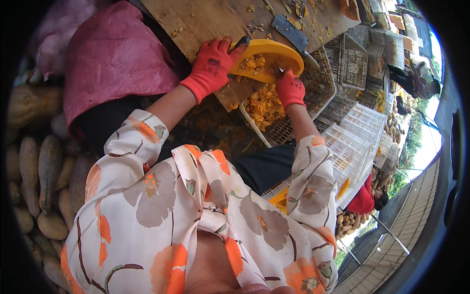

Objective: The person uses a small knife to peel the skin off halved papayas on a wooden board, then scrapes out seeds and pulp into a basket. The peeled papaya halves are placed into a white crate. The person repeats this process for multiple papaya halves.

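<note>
My left hand (212, 68), in a red rubber-coated glove with a dark thumb tip, grips the left end of a halved long squash (270, 46). The cut side of this half faces me, and seeds with stringy pulp (253, 63) lie in its hollow. In my right hand (291, 89), also red-gloved, is a small metal tool (280, 68); the fist hides most of it. Its tip is at the hollow's right part. Below the squash, orange pulp (262, 106) fills part of a plastic crate (270, 137).
A cleaver (290, 33) lies on the wooden board (213, 22) beyond the squash, among scattered seeds. A pink woven sack (121, 55) and whole squashes (49, 172) are at left. White crates (341, 147) stand at right. Two people (415, 81) are farther off at right.
</note>
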Demonstrator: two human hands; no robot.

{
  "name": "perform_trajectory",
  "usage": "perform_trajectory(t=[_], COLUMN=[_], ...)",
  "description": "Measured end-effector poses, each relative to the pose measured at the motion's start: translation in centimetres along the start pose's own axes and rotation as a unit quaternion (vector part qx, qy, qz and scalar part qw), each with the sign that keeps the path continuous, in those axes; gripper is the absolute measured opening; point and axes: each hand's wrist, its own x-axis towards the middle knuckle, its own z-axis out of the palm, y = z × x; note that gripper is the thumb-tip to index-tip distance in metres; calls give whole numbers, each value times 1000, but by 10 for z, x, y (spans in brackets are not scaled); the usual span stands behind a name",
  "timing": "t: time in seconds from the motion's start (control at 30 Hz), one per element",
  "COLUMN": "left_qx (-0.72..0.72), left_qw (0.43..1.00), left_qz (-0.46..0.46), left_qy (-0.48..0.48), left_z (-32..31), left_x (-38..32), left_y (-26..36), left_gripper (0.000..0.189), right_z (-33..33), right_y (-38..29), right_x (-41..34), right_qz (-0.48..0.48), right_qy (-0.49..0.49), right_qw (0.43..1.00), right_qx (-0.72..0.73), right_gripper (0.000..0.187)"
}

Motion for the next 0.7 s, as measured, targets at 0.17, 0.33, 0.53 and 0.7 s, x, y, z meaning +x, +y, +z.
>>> perform_trajectory(t=[0.17, 0.33, 0.53, 0.7], left_qx=[-445, -794, -733, -698], left_qw=[858, 515, 582, 599], left_qz=[-252, -318, -329, -336], left_qy=[48, 57, 128, 205], left_z=[28, 23, 28, 20], left_x=[-21, -33, -40, -45], left_y=[-23, 8, 41, 49], left_gripper=[75, 53, 47, 45], right_z=[2, 12, 13, 2], right_y=[2, 9, 16, 24], right_x=[-2, 8, 13, -4], right_qz=[15, 5, -40, -90], right_qy=[17, 44, 23, 21], right_qw=[998, 994, 994, 993], right_qx=[60, 95, 99, 73], right_gripper=[24, 24, 26, 23])
